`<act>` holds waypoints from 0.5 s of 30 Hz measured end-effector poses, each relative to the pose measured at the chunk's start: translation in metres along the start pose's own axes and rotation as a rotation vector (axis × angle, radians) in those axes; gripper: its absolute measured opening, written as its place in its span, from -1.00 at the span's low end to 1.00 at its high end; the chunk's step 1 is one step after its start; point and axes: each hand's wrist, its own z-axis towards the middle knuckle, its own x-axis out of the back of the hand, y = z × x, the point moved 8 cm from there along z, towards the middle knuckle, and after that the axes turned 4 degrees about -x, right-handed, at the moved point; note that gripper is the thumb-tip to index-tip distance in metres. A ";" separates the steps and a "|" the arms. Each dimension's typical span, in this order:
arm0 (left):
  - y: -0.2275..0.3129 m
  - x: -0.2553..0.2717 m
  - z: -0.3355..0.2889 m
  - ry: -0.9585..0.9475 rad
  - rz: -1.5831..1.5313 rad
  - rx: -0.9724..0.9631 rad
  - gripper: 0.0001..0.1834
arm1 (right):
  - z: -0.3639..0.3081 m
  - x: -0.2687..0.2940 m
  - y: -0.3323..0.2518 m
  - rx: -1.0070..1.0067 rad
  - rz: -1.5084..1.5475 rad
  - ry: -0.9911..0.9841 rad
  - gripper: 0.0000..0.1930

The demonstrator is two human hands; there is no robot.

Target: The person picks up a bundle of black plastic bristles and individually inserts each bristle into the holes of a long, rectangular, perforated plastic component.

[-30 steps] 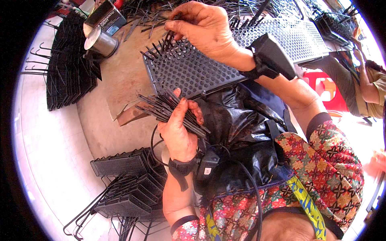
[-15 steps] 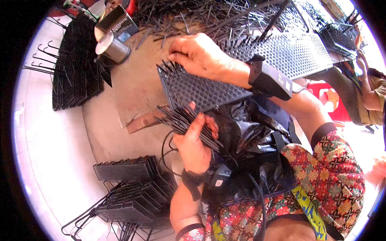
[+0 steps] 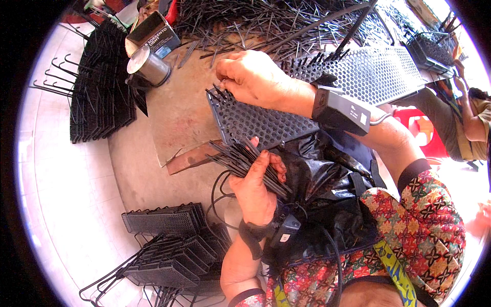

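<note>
While the left hand [image 3: 254, 194] grips a bundle of thin black strips [image 3: 236, 165] near the perforated panel [image 3: 268, 125], the right hand [image 3: 255, 78] is curled over this panel's left end; whether it holds anything, I cannot tell.

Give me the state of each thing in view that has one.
Left grip, closed around stick bundle
Stick bundle, fanned out
Right grip, curled, contents hidden
Near perforated panel, sticks standing at far-left corner
Loose stick pile, scattered
Lower-left black racks, stacked

strip pile [image 3: 225, 33]: behind panel [image 3: 266, 125] | spool [image 3: 156, 70]: left of panel | box [image 3: 148, 31]: behind spool | stool [image 3: 436, 146]: right
</note>
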 end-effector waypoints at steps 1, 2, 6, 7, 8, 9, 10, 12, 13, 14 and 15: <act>0.000 -0.001 0.000 0.002 -0.008 0.006 -0.68 | -0.001 0.000 0.000 0.009 -0.005 0.013 -0.85; -0.001 0.000 -0.001 0.006 -0.018 0.015 -0.68 | -0.001 0.001 -0.003 0.016 -0.009 0.022 -0.85; 0.000 -0.002 0.004 -0.085 -0.010 -0.013 -0.67 | -0.017 0.019 -0.011 0.028 0.086 0.137 -0.84; 0.000 -0.003 0.005 -0.100 -0.023 -0.012 -0.68 | -0.023 0.014 -0.006 -0.065 0.139 0.040 -0.84; -0.001 -0.007 0.004 -0.123 -0.040 -0.006 -0.68 | -0.031 0.015 -0.005 -0.161 0.183 -0.057 -0.83; -0.002 -0.007 0.004 -0.119 -0.044 0.005 -0.70 | -0.040 0.014 -0.007 -0.253 0.230 -0.153 -0.83; -0.003 -0.007 0.003 -0.116 -0.047 0.016 -0.72 | -0.049 0.008 -0.006 -0.400 0.282 -0.297 -0.79; -0.003 -0.009 0.004 -0.144 -0.034 0.034 -0.76 | -0.067 -0.001 -0.006 -0.654 0.541 -0.469 -0.74; -0.004 -0.010 0.004 -0.177 -0.023 0.041 -0.79 | -0.073 -0.005 -0.008 -0.687 0.621 -0.528 -0.73; -0.004 -0.013 0.005 -0.213 -0.011 0.048 -0.81 | -0.073 -0.002 -0.012 -0.575 0.563 -0.512 -0.71; -0.003 -0.017 0.004 -0.249 0.038 0.034 -0.83 | -0.080 -0.005 -0.011 -0.645 0.610 -0.558 -0.75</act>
